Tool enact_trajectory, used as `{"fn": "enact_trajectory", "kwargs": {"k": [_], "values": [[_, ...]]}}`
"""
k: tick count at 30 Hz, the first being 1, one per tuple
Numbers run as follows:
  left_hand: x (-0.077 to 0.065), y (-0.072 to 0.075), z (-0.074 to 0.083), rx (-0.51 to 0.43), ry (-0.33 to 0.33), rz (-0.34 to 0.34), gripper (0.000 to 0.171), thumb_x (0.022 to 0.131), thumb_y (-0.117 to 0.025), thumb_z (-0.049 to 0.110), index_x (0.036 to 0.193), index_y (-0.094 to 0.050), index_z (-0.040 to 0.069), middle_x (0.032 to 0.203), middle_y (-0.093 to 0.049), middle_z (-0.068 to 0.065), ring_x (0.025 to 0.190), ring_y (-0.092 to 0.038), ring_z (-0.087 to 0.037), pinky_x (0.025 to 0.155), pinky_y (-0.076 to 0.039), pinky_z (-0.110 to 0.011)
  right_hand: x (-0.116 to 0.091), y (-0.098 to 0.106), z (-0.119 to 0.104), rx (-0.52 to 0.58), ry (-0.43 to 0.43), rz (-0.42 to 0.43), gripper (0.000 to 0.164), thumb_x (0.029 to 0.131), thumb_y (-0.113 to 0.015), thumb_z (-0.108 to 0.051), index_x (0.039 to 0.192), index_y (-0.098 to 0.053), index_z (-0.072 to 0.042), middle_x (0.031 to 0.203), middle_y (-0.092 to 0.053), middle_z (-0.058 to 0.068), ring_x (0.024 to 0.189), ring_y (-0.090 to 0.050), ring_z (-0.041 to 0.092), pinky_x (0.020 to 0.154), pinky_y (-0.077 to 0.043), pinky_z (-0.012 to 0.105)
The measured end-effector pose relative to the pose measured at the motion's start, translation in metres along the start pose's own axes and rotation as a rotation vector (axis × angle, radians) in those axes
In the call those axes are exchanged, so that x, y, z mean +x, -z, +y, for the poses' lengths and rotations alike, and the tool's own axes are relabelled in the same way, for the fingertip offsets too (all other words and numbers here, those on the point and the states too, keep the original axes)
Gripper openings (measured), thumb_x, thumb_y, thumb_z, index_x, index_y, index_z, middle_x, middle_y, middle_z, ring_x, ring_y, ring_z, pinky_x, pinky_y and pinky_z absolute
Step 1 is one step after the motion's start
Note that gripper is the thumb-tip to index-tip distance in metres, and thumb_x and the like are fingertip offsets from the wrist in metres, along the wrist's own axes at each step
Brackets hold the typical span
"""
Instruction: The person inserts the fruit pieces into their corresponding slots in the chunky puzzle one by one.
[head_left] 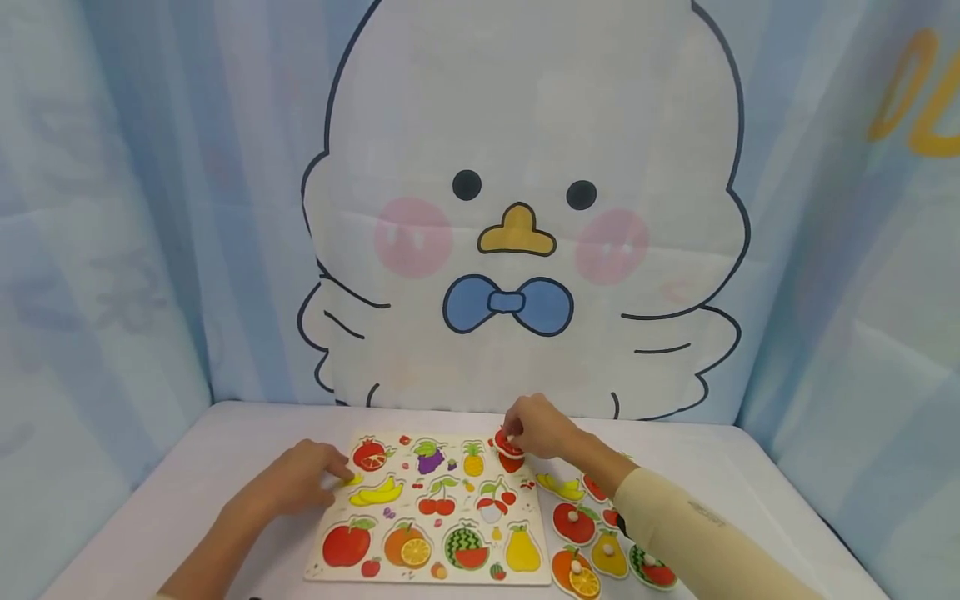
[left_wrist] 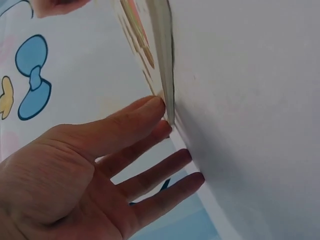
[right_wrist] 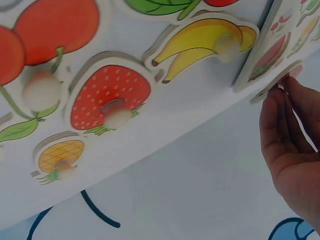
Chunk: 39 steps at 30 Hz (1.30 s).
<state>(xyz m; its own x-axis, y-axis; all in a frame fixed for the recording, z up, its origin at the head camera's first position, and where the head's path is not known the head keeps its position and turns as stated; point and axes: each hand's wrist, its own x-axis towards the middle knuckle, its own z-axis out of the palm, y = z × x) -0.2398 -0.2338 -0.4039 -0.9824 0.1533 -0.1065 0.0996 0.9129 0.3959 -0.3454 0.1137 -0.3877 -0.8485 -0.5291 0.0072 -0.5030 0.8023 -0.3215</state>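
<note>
A wooden fruit puzzle board lies flat on the table. Pinched in my right hand is a red fruit puzzle piece, tilted over the strawberry picture at the board's far right corner. In the right wrist view the piece shows mostly edge-on between fingertips and thumb, so its front is hidden there. My left hand rests at the board's left edge. Its thumb and index tip touch that edge in the left wrist view, the other fingers stretched along the table.
Right of the board lie knobbed pieces: banana, apple, pear, orange and watermelon. Strawberry and pineapple pieces show in the right wrist view. A printed curtain stands behind the table.
</note>
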Motion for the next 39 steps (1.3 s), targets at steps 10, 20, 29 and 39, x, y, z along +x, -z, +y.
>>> {"fn": "enact_trajectory", "kwargs": {"k": [10, 20, 29, 39], "values": [[0.004, 0.006, 0.004, 0.021, 0.007, -0.005, 0.028, 0.067, -0.085, 0.005, 0.09, -0.076, 0.019, 0.098, -0.064, 0.001, 0.102, -0.055, -0.025, 0.093, -0.049, -0.051, 0.019, -0.009, -0.037, -0.001, 0.025, -0.014, 0.005, 0.084, -0.074, -0.015, 0.09, -0.072, -0.015, 0.079, -0.06, -0.008, 0.073, -0.056, 0.011, 0.062, -0.051, 0.017], [0.01, 0.004, -0.001, 0.017, 0.006, -0.001, 0.029, 0.066, -0.086, 0.006, 0.09, -0.076, 0.019, 0.097, -0.064, 0.002, 0.098, -0.055, -0.022, 0.092, -0.049, -0.051, 0.047, -0.021, -0.076, -0.003, 0.089, -0.059, 0.005, 0.085, -0.073, -0.015, 0.09, -0.074, -0.014, 0.078, -0.062, -0.008, 0.071, -0.057, 0.009, 0.062, -0.051, 0.016], [0.011, 0.004, -0.002, -0.008, 0.017, -0.008, 0.028, 0.067, -0.085, 0.006, 0.088, -0.076, 0.021, 0.095, -0.064, 0.003, 0.099, -0.055, -0.022, 0.093, -0.049, -0.05, 0.068, -0.043, -0.103, 0.012, 0.14, -0.075, 0.006, 0.085, -0.073, -0.014, 0.091, -0.075, -0.014, 0.08, -0.064, -0.008, 0.07, -0.057, 0.005, 0.063, -0.05, 0.015], [0.012, 0.003, -0.007, -0.02, 0.013, -0.006, 0.027, 0.067, -0.085, 0.008, 0.088, -0.076, 0.022, 0.092, -0.064, 0.005, 0.094, -0.055, -0.019, 0.091, -0.05, -0.048, 0.079, -0.057, -0.124, 0.012, 0.189, -0.102, 0.011, 0.085, -0.073, -0.013, 0.095, -0.076, -0.015, 0.083, -0.067, -0.008, 0.072, -0.059, 0.001, 0.065, -0.05, 0.014]]}}
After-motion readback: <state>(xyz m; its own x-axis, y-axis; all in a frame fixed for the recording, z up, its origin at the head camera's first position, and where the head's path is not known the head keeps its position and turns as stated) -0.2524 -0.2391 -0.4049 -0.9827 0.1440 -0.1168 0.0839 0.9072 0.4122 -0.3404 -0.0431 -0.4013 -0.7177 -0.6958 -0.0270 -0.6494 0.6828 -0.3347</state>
